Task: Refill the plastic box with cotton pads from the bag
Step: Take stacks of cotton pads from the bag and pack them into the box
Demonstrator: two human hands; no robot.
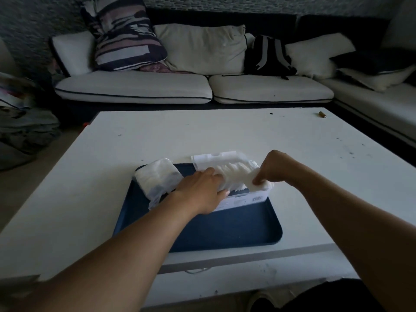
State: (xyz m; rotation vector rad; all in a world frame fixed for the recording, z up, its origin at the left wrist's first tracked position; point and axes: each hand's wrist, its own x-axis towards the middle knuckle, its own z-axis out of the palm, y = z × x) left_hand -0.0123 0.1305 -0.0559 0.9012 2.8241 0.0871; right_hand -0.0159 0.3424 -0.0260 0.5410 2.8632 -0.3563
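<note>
- Blue tray (225, 233): near half bare; far half filled by the plastic box (243, 199) and, at its far-left corner, the cotton-pad bag (157, 176).
- Table (225, 131): far half open.

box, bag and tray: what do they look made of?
Box: looks like white, semi-translucent rigid plastic; straight walls, printed label on the front. Bag: thin clear plastic film, crinkled, the white pads showing through. Tray: dark blue, matte, with a rounded raised rim; probably moulded plastic, though the dim light leaves that open.
</note>
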